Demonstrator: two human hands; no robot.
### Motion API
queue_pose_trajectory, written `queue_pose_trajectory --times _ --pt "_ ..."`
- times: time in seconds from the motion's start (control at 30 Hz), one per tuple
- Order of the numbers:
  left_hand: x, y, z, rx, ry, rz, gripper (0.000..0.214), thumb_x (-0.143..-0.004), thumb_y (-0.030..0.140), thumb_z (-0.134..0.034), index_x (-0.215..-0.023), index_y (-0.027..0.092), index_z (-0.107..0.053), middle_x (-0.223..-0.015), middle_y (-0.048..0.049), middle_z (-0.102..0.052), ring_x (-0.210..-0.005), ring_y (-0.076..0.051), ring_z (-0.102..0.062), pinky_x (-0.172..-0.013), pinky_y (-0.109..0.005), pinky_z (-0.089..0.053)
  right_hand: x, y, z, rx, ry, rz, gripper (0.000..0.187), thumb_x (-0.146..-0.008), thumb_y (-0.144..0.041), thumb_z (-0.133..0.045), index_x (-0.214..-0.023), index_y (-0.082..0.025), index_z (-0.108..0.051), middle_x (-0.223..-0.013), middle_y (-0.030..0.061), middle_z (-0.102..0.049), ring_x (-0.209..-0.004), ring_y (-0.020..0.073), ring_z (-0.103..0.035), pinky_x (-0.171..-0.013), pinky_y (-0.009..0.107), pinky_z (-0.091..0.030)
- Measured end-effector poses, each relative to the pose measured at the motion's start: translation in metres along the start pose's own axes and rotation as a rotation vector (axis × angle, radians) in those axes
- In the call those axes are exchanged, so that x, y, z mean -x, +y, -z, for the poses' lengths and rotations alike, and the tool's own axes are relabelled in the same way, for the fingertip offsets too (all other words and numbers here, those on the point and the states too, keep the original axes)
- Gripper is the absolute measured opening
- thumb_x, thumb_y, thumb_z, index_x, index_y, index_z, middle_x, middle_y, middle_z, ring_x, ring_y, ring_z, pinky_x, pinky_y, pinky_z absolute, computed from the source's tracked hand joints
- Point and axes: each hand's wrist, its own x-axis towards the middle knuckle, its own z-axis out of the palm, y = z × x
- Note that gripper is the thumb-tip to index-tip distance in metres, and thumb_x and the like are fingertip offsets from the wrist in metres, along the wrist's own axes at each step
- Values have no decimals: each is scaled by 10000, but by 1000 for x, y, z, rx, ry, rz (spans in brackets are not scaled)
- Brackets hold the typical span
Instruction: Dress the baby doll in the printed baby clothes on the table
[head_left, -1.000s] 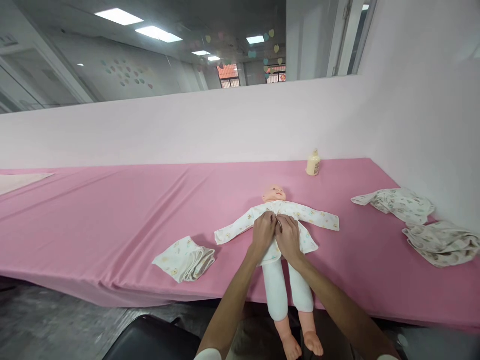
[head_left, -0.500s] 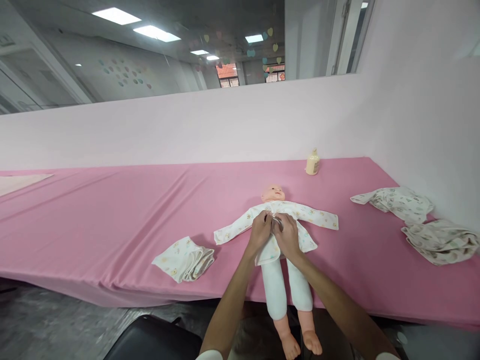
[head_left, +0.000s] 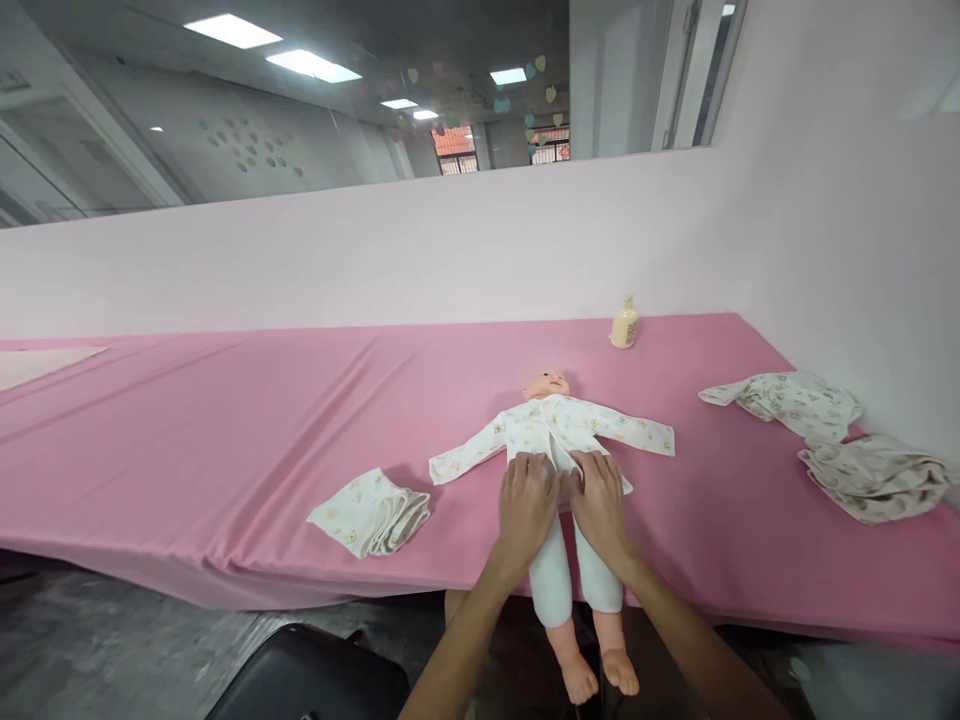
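Observation:
A baby doll (head_left: 546, 383) lies on its back on the pink-covered table, its feet hanging past the front edge. It wears a white patterned baby shirt (head_left: 529, 425) with long sleeves spread sideways, and its legs are white. Below the chest the shirt's front parts in a V. My left hand (head_left: 528, 505) has its fingers curled on the shirt's left front panel near the hem. On the opposite panel, my right hand (head_left: 598, 500) grips the cloth edge with bent fingers. Both fingertips are partly hidden in the fabric.
Left of the doll lies a folded patterned cloth (head_left: 373, 512). A cream pump bottle (head_left: 624, 324) stands near the wall. Crumpled printed garments (head_left: 795, 402) and a bundled cloth (head_left: 874, 478) lie at the right. A black chair (head_left: 311, 675) is below the pink tablecloth (head_left: 225, 440).
Both hands have moved down from the chest toward the shirt's hem and slightly apart. The shirt's upper front now shows, with an opening below it.

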Motion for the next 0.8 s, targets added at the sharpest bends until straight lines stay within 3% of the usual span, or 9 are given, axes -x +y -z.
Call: queue_pose_trajectory --times 0.17,0.33,0.63,0.8 --pt "-2 0 -12 -188 82 -1 144 -926 171 -430 -979 169 -563 -930 -88 -621 -881 -236 -576 -773 -367 -455 1 3 4 -26 -25 -25 292 -872 -127 -391 -1038 -209 -616 -909 65 -639 -921 246 -555 -845 423 -427" --pt "-14 -7 -17 -101 130 41 203 -969 200 -377 -988 169 -576 -908 -73 -647 -835 -208 -606 -694 -310 -437 -3 2 5 -141 6 -72 255 -882 -182 -410 -1003 -204 -634 -950 70 -654 -935 232 -568 -871 419 -429" --pt "-16 -18 -18 -13 141 -120 282 -987 232 -348 -1045 177 -618 -840 -65 -653 -789 -194 -612 -658 -298 -424 -6 -3 3 -394 54 -144 230 -884 -269 -448 -988 -207 -644 -1120 84 -674 -1075 231 -591 -961 420 -433" --pt "-15 -19 -22 -9 155 -176 274 -978 206 -354 -1029 167 -621 -830 -71 -649 -773 -181 -609 -651 -283 -429 -10 -10 4 -426 -3 -221 232 -887 -314 -454 -939 -201 -649 -950 61 -708 -908 224 -630 -838 383 -467"
